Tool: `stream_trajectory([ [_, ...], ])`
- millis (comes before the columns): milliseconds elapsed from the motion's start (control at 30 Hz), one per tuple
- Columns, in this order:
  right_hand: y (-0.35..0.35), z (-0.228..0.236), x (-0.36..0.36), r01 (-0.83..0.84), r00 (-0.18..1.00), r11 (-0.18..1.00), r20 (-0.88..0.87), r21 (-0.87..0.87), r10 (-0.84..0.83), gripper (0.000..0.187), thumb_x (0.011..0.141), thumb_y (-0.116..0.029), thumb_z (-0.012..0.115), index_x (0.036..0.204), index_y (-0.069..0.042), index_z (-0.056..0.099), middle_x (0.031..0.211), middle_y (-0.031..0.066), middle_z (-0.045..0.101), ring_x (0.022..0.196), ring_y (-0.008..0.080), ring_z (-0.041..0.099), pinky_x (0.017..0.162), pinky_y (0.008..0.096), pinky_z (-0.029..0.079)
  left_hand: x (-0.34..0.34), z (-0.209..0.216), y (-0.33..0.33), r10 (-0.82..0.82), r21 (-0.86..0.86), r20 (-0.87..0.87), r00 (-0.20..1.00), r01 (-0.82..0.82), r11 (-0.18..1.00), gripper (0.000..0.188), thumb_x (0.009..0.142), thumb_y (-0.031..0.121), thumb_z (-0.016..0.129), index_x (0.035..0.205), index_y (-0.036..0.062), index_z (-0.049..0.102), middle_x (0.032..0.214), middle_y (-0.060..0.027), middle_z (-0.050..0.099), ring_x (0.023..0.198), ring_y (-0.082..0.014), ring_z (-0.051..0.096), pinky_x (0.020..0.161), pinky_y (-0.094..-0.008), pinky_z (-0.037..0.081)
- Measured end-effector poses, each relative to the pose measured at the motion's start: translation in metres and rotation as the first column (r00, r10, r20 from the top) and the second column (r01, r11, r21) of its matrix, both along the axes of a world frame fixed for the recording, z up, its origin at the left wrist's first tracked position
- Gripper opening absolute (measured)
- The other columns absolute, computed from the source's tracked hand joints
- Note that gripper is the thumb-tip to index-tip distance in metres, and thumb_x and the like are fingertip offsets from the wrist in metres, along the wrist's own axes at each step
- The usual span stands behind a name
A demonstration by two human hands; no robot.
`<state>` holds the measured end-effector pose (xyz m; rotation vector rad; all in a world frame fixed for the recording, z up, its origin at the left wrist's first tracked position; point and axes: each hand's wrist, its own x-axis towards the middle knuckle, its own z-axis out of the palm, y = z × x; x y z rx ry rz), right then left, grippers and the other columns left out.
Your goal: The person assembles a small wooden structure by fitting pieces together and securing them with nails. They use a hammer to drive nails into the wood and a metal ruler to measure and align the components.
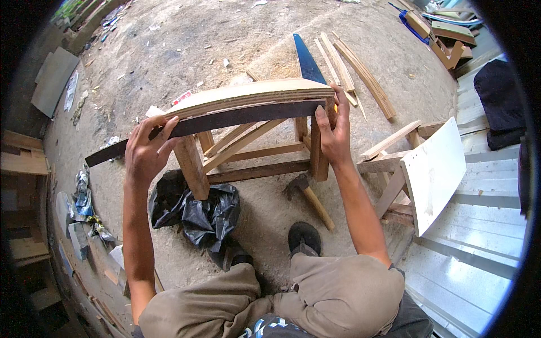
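Observation:
A long, thin black strip [242,115] runs along the near edge of a wooden stool [253,89] with a pale plywood top. My left hand [147,147] is closed around the strip by the stool's left corner, and the strip's free end juts out past it to the left. At the right corner, the thumb of my right hand [333,135] presses the strip's other end against the edge. Its fingers wrap behind the corner, partly hidden. Below the top, wooden legs, rails and a slanting brace [242,147] show.
A hammer [316,207] lies on the floor near my right foot. Black plastic [211,214] is bunched by the left front leg. Beyond the stool are a saw [307,59] and wood strips [360,73]. A white-topped wooden piece [437,174] leans at right, beside corrugated metal sheeting [479,236].

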<state>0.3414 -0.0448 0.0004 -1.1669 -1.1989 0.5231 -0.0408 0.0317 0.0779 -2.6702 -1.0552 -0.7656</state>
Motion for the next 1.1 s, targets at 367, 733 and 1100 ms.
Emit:
stream_trajectory([
  [367,-0.014,0.003,-0.001,-0.011,0.999,1.000,0.051,0.009,0.010,0.066,0.093,-0.026,0.067,0.145,-0.002,0.034,0.137,0.0161,0.045,0.129,0.0265,0.045,0.110,0.0391,0.035,-0.002,-0.002,-0.013,-0.001,0.011,-0.009,1.000,0.001,1.000,0.055,0.057,0.008,0.085,0.112,0.0090,0.075,0.106,-0.0071,0.065,0.097,-0.0253,0.066,0.084,-0.0382,0.054],
  [733,-0.029,0.000,-0.004,-0.015,1.000,1.000,0.018,-0.021,0.015,0.072,0.094,-0.026,0.067,0.148,-0.001,0.026,0.140,0.0172,0.041,0.125,0.0265,0.048,0.106,0.0397,0.040,-0.005,-0.009,-0.025,0.008,0.014,0.035,0.999,-0.009,1.000,0.050,0.058,0.005,0.083,0.107,0.0068,0.076,0.104,-0.0080,0.065,0.095,-0.0261,0.065,0.082,-0.0385,0.053],
  [1100,-0.033,0.000,-0.002,-0.030,0.998,0.997,-0.048,-0.066,0.027,0.075,0.092,-0.021,0.067,0.149,-0.001,0.023,0.139,0.0177,0.040,0.128,0.0266,0.046,0.108,0.0397,0.038,-0.009,-0.017,-0.037,0.135,-0.123,0.012,0.991,-0.133,0.984,0.044,0.076,0.019,0.082,0.117,0.0063,0.073,0.113,-0.0109,0.061,0.103,-0.0256,0.062,0.090,-0.0391,0.052],
])
